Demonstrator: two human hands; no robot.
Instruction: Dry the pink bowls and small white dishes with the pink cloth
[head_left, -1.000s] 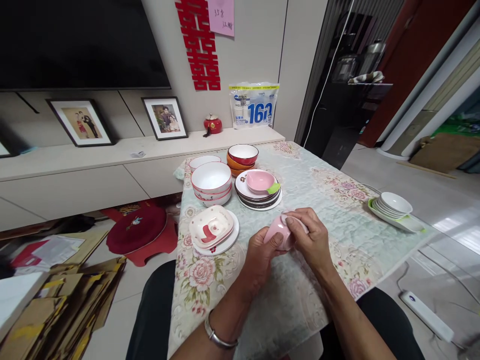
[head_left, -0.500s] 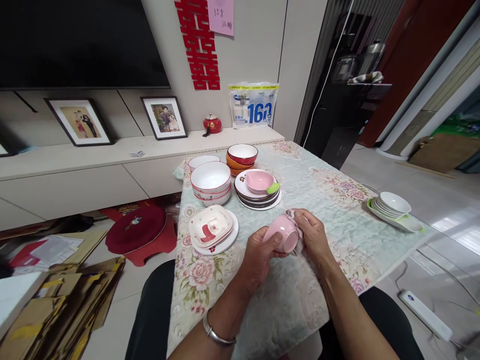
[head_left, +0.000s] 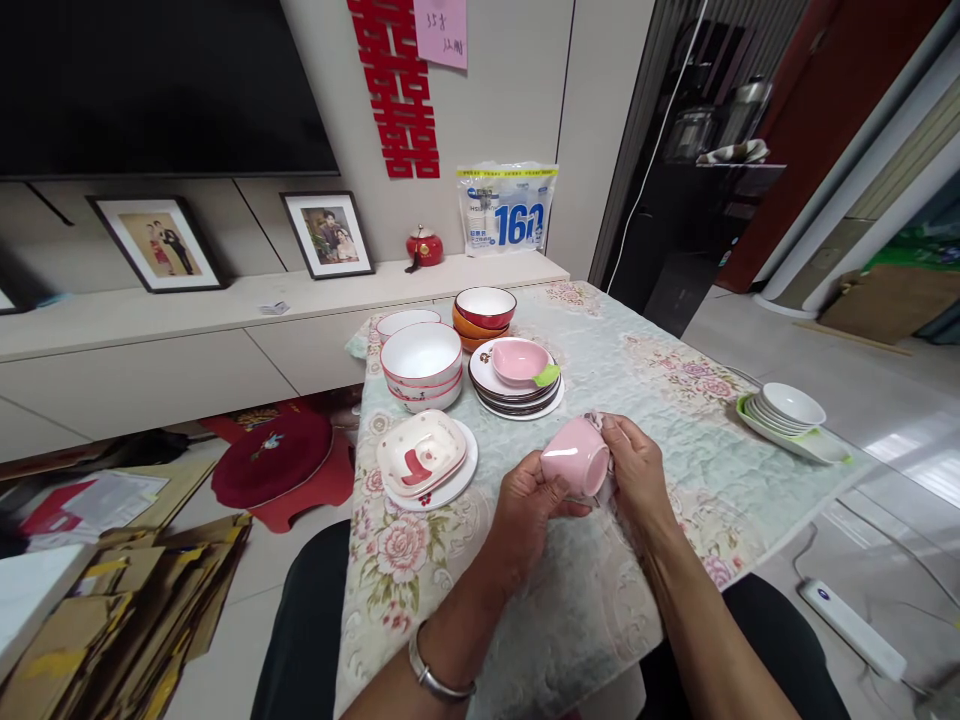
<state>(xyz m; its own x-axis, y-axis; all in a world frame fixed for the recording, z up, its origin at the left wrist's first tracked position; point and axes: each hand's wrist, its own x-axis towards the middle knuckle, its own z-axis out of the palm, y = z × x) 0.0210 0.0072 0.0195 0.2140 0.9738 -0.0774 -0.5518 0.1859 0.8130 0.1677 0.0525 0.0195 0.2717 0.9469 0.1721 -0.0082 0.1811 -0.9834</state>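
My left hand (head_left: 526, 500) grips a small pink bowl (head_left: 574, 456), tipped so that its base faces me and to the right. A thin, pale patterned cloth (head_left: 606, 488) is pinched in my right hand (head_left: 637, 468) and pressed against the bowl's right side. Part of the cloth is hidden behind the bowl and fingers. Just beyond my hands, a pink leaf-handled bowl (head_left: 519, 360) rests on a stack of dark-rimmed plates (head_left: 551, 405). Left of my hands, a squarish cream dish (head_left: 401, 445) with a red pattern lies on a white plate (head_left: 466, 470).
Red-rimmed white bowls (head_left: 421, 355) stand stacked at the table's far left, beside red and orange bowls (head_left: 487, 312). Small white dishes (head_left: 787, 405) sit on a green-edged tray (head_left: 825, 450) at the right edge. A floral tablecloth (head_left: 585, 610) covers the table.
Both hands and the pink bowl have shifted slightly to the right. The bowl has turned a little, so more of its side shows; the stacked dishes have not moved.
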